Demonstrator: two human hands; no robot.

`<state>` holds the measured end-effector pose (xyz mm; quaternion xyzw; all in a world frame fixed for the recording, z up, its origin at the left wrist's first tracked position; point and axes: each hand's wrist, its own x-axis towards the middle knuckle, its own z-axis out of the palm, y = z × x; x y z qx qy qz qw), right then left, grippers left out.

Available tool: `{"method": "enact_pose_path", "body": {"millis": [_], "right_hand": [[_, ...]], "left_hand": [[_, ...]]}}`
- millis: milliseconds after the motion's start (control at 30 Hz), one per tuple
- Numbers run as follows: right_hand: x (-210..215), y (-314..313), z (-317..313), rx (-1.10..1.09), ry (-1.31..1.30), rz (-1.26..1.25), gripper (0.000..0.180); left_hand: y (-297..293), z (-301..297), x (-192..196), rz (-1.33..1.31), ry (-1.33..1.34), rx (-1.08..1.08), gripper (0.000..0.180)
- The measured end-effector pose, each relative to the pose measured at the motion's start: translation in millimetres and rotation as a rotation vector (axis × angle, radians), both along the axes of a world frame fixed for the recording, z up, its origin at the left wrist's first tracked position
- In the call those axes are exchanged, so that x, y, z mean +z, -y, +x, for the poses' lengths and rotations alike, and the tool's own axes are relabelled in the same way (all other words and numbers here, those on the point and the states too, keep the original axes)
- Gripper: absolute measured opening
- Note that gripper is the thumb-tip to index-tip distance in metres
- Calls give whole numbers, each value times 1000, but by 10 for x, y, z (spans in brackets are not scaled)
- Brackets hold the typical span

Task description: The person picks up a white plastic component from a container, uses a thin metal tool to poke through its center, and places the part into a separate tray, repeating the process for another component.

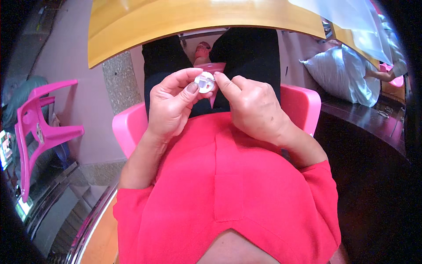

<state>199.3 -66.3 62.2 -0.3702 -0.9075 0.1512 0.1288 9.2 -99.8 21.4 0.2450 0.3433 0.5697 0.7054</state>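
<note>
A small round white plastic piece (205, 83) with a squarish recess is pinched between the thumb and fingers of my left hand (171, 99), above my lap. My right hand (255, 103) comes at it from the right, index finger stretched to its edge and the other fingers curled in. Something thin and greyish shows at that fingertip, too small to name. Behind and below both hands, a pink plastic container (214, 66) sits between my thighs, mostly hidden by the fingers.
A yellow-brown tabletop (198, 15) spans the far side, above my knees. I sit in a pink plastic chair (300, 108). Another pink chair (52, 132) stands at the left by the wall. A full white sack (340, 72) rests on the dark floor at right, near another person's arm (381, 75).
</note>
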Motion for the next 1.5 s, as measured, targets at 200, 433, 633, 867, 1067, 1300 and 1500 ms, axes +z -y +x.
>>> {"method": "enact_pose_path", "body": {"millis": [200, 433, 633, 867, 1067, 1300, 1500], "right_hand": [[-27, 13, 4, -20, -53, 3, 47], [-8, 6, -3, -5, -18, -29, 40], [-63, 33, -15, -18, 18, 91, 47], [-40, 57, -34, 33, 132, 202, 42], [-46, 89, -35, 36, 188, 208, 41], [70, -13, 57, 149, 169, 11, 21], [118, -125, 126, 207, 290, -274, 25]], "left_hand": [[-9, -7, 0, -14, 0, 7, 26], [-2, -13, -13, -5, 7, 2, 26], [-7, 1, -11, -24, 31, -2, 26], [31, -11, -63, 31, -87, -20, 25], [52, 64, -31, 4, -92, 44, 25], [79, 54, -41, 142, -320, -50, 20], [51, 48, -111, 229, -398, -159, 18]]}}
